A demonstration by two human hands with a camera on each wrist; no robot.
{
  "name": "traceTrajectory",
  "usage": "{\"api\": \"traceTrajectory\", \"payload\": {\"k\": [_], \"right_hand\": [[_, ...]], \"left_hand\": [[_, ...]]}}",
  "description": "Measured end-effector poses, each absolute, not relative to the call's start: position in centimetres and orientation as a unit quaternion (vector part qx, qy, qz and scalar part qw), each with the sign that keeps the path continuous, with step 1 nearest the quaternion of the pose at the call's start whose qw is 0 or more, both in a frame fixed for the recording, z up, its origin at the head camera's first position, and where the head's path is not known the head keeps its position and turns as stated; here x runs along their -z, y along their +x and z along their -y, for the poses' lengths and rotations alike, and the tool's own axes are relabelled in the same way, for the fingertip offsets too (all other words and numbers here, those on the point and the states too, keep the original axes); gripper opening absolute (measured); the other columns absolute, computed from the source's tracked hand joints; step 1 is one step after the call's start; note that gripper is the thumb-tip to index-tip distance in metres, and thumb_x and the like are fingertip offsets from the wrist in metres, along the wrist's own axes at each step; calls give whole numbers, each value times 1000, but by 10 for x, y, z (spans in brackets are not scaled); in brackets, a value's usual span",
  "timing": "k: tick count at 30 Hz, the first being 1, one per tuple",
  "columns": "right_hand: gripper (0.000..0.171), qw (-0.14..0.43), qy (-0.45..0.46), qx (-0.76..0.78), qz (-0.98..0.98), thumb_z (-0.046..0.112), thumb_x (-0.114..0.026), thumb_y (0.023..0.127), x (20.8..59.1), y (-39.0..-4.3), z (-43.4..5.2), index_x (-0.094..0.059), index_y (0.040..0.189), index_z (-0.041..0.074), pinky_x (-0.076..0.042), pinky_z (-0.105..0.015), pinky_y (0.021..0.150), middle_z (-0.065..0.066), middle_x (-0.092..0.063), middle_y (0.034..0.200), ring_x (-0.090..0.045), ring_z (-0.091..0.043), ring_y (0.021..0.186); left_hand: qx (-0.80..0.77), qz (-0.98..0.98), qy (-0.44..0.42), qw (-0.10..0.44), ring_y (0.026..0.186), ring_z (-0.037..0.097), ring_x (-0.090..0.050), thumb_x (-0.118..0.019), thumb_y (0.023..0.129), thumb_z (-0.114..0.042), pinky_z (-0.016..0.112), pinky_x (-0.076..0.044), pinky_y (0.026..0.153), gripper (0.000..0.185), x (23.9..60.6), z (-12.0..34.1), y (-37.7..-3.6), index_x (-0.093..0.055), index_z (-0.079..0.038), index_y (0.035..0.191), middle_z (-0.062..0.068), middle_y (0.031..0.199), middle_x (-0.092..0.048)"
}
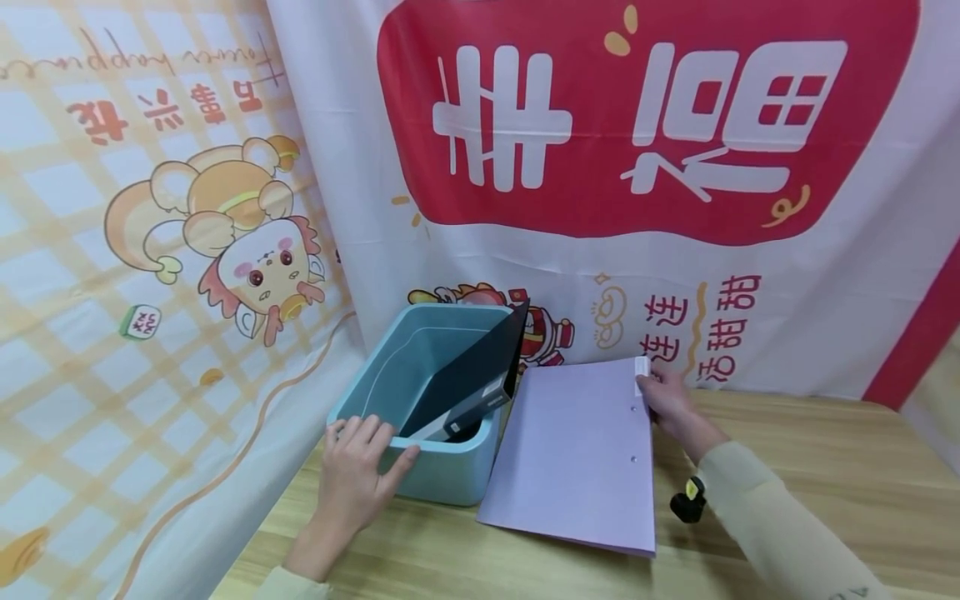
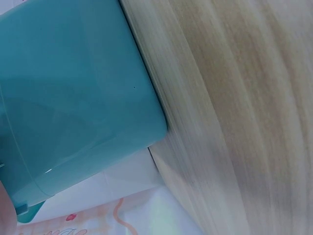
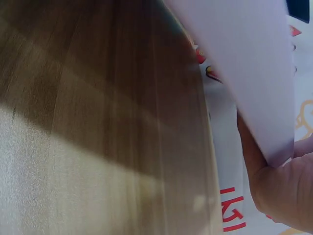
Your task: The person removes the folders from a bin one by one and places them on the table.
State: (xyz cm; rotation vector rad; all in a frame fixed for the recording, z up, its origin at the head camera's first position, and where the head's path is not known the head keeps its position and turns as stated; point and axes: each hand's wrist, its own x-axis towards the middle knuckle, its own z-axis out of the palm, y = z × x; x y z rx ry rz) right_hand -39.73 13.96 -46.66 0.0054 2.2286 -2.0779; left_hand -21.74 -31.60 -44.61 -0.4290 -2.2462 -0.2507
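A lilac file folder (image 1: 570,454) stands tilted over the table beside the bin, two small rivets and a white label along its right edge. My right hand (image 1: 667,400) grips its upper right edge; in the right wrist view, the thumb and fingers (image 3: 252,152) lie on either side of the folder (image 3: 254,73). To the left is a light blue plastic bin (image 1: 442,483). My left hand (image 1: 356,471) holds the bin's near left rim, with the thumb spread along the front. Inside the bin leans a black file folder (image 1: 476,367), its upper corner above the rim.
A small black object with a yellow patch (image 1: 688,502) lies on the wooden table (image 1: 810,450) by the right sleeve. Printed cloth hangs behind (image 1: 600,258) and at the left (image 1: 172,350). In the left wrist view, the bin's side (image 2: 83,88) stands on the tabletop (image 2: 234,107).
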Motion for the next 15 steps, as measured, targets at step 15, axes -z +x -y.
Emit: {"api": "traceTrajectory", "payload": {"k": [15], "right_hand": [[52, 122, 0, 659, -743, 5, -42, 103, 487, -401, -141, -30, 146, -20, -51, -34, 85, -23, -54, 121, -56, -24, 101]], "left_hand": [[100, 893, -166, 407, 75, 21, -47, -57, 97, -57, 54, -38, 89, 43, 446, 313, -213, -61, -16, 86, -3, 79, -52]]}}
